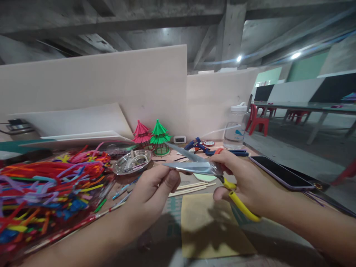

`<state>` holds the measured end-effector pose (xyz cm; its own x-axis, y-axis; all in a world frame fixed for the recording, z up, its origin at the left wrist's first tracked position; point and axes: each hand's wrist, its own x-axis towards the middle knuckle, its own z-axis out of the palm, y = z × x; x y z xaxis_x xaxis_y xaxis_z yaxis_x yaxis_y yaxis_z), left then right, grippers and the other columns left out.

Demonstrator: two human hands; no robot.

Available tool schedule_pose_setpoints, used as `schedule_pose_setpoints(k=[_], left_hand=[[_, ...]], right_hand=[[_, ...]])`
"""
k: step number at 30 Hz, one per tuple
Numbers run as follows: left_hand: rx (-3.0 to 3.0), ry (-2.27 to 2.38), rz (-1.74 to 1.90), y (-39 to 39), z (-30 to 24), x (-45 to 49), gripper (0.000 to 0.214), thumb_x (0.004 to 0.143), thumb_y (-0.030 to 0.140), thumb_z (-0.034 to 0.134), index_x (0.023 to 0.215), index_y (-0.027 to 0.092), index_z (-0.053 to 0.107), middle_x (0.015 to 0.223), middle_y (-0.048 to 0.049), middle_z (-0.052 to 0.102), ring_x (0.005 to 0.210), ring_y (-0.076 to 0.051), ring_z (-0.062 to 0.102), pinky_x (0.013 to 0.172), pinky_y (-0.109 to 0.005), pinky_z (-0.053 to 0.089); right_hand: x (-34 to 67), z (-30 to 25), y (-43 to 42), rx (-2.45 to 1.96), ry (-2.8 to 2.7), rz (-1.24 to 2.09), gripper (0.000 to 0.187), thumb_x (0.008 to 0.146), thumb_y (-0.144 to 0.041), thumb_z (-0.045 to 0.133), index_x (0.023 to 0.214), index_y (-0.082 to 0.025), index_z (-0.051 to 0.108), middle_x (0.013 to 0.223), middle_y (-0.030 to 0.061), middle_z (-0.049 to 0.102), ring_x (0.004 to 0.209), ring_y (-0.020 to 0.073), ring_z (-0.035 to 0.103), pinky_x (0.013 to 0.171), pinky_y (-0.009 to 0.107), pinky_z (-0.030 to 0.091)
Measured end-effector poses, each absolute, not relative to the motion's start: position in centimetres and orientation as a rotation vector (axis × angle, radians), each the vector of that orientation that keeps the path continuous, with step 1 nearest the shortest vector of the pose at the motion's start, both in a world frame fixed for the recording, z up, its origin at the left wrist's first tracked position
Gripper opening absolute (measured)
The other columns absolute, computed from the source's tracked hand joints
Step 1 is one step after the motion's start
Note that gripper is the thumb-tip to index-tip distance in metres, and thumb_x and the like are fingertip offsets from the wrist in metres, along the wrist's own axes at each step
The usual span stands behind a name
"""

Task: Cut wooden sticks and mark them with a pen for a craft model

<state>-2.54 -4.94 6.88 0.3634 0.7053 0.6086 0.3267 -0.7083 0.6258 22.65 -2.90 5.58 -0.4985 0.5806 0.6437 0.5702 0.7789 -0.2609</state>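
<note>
My right hand (pixel 244 181) grips yellow-handled scissors (pixel 200 167), blades parted and pointing left. Beside the blade tips, my left hand (pixel 151 193) is closed in a pinch, thumb against fingers; what it pinches is too small to make out. Both hands hover above a tan cardboard sheet (pixel 211 226) and several wooden sticks (pixel 191 188) lying on the table.
A heap of coloured pipe cleaners (pixel 44 185) fills the left. Behind stand a metal dish (pixel 132 162), red (pixel 141 134) and green (pixel 160 135) paper pagodas, a glue gun (pixel 196 144), a plastic jar (pixel 235 128). A phone (pixel 280 172) lies on the right. Boards wall the back.
</note>
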Motion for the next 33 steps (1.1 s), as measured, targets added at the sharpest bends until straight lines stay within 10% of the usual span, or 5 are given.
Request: schedule_pose_setpoints(k=[5, 11, 33], left_hand=[[2.190, 0.804, 1.322, -5.0, 6.5, -2.7, 0.014, 0.101, 0.022, 0.048, 0.097, 0.022, 0.060, 0.071, 0.0027, 0.056, 0.063, -0.011, 0.050, 0.058, -0.022, 0.041], [2.251, 0.806, 1.333, -4.9, 6.3, -2.8, 0.028, 0.088, 0.001, 0.048, 0.099, 0.022, 0.064, 0.084, 0.0006, 0.066, 0.069, -0.010, 0.057, 0.061, -0.018, 0.046], [2.359, 0.838, 1.307, -4.9, 6.4, -2.8, 0.020, 0.094, 0.009, 0.048, 0.086, 0.022, 0.060, 0.075, 0.0043, 0.061, 0.068, -0.009, 0.055, 0.063, -0.020, 0.043]], right_hand=[[22.3, 5.9, -3.3, -0.907, -2.290, -0.035, 0.055, 0.087, -0.067, 0.061, 0.115, -0.019, 0.059, 0.090, 0.0066, 0.063, 0.072, 0.0200, 0.056, 0.062, 0.031, 0.043], [22.3, 5.9, -3.4, -0.895, -2.325, -0.061, 0.050, 0.086, -0.064, 0.066, 0.105, -0.019, 0.059, 0.091, 0.0075, 0.065, 0.074, 0.0196, 0.056, 0.062, 0.031, 0.041], [22.7, 5.3, -3.1, -0.823, -2.364, -0.189, 0.057, 0.082, -0.070, 0.065, 0.104, -0.016, 0.064, 0.086, 0.0067, 0.065, 0.076, 0.0216, 0.058, 0.066, 0.031, 0.040]])
